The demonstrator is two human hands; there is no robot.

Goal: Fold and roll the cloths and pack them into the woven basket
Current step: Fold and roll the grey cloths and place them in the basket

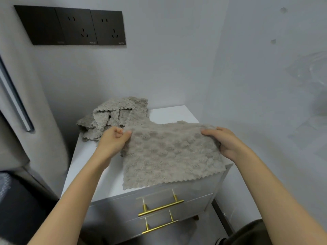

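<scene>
A fluffy grey-beige cloth [169,154] with scalloped edges is spread over the white nightstand top [173,113], its near edge hanging past the front. My left hand [113,140] pinches its far left corner between thumb and fingers. My right hand [223,141] grips its far right corner. Behind the left hand, a crumpled pile of similar cloths [113,115] lies at the nightstand's back left. No woven basket is in view.
The nightstand has two drawers with gold bar handles [161,207]. Walls close it in behind and to the right. Black wall sockets [70,25] sit above left. A grey padded panel [26,106] and dark bedding [21,206] are to the left.
</scene>
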